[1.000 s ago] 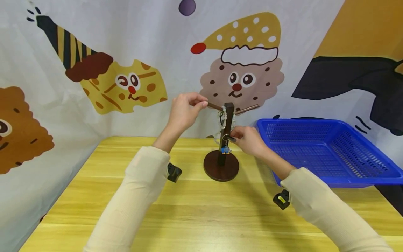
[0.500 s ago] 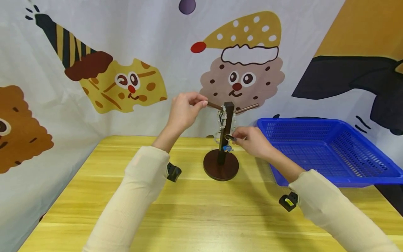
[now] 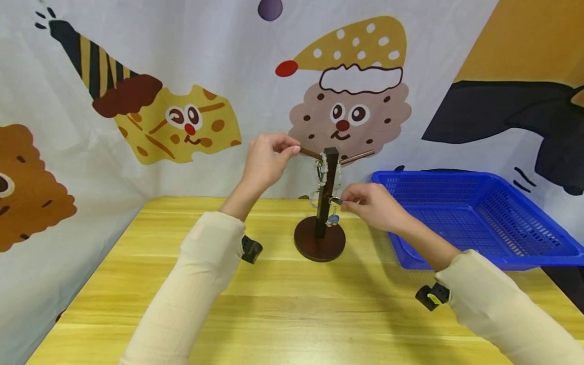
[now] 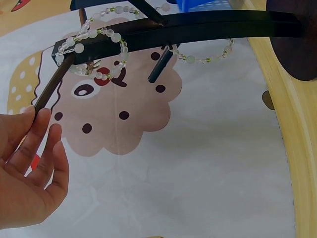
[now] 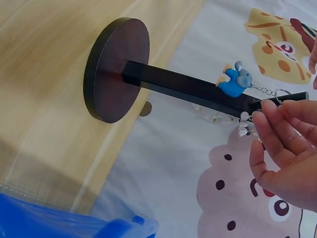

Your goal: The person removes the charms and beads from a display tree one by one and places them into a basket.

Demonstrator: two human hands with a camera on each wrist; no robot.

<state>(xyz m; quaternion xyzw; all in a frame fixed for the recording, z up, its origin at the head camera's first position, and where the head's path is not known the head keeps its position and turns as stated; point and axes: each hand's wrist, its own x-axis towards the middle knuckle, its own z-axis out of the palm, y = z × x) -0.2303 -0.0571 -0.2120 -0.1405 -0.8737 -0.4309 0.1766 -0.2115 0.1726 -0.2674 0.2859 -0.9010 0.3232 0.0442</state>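
Note:
A dark wooden jewelry stand (image 3: 322, 220) stands upright on its round base, with pegs sticking out from its post. My left hand (image 3: 266, 161) pinches the tip of the upper left peg (image 4: 49, 87) between thumb and finger. Beaded bracelets (image 4: 120, 49) hang on that peg and on others. In front of the post, my right hand (image 3: 374, 207) pinches the metal ring of a keychain (image 5: 235, 83) at a short front peg (image 5: 296, 97). The ring appears to be around this peg, though fingers partly cover it. The keychain's blue figure dangles below on a chain.
A blue plastic basket (image 3: 456, 261) stands to the right, behind my right forearm. The stand is near the back edge of the yellow wooden table (image 3: 283, 314). A cartoon-printed cloth (image 3: 255, 61) hangs behind.
My right hand has drawn slightly right, away from the post, and the keychain's ring and figure have shifted right with it. My left hand stays at the peg tip.

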